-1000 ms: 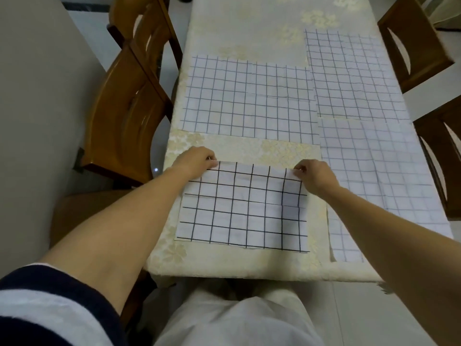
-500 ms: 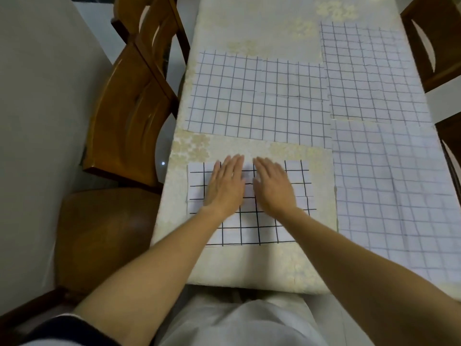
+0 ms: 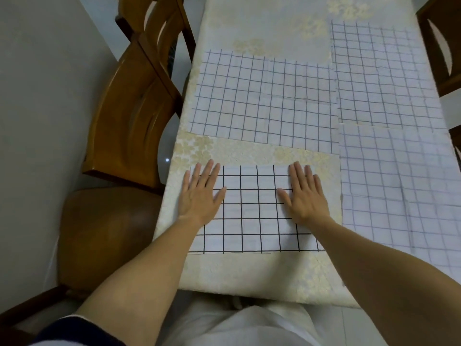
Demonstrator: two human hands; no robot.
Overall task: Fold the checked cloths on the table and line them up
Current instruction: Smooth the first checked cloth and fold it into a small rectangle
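A folded white cloth with bold black checks [image 3: 254,211] lies flat near the table's front edge. My left hand [image 3: 200,196] rests palm down on its left part, fingers spread. My right hand [image 3: 305,196] lies flat on its right part, fingers spread too. Neither hand grips anything. Behind it a wider unfolded checked cloth [image 3: 262,98] lies spread out. To the right lie two more unfolded checked cloths, one near [image 3: 399,186] and one far [image 3: 381,76].
The table [image 3: 249,273] wears a cream flowered tablecloth. A wooden chair [image 3: 129,116] stands close along the table's left side, a wall further left. Parts of other wooden chairs [image 3: 441,46] show at the right edge. My lap is below the table's front edge.
My hands first held the folded cloth's far corners, then came together flat at its middle. Now they have slid apart, the left one leftward and the right one rightward, over the cloth.
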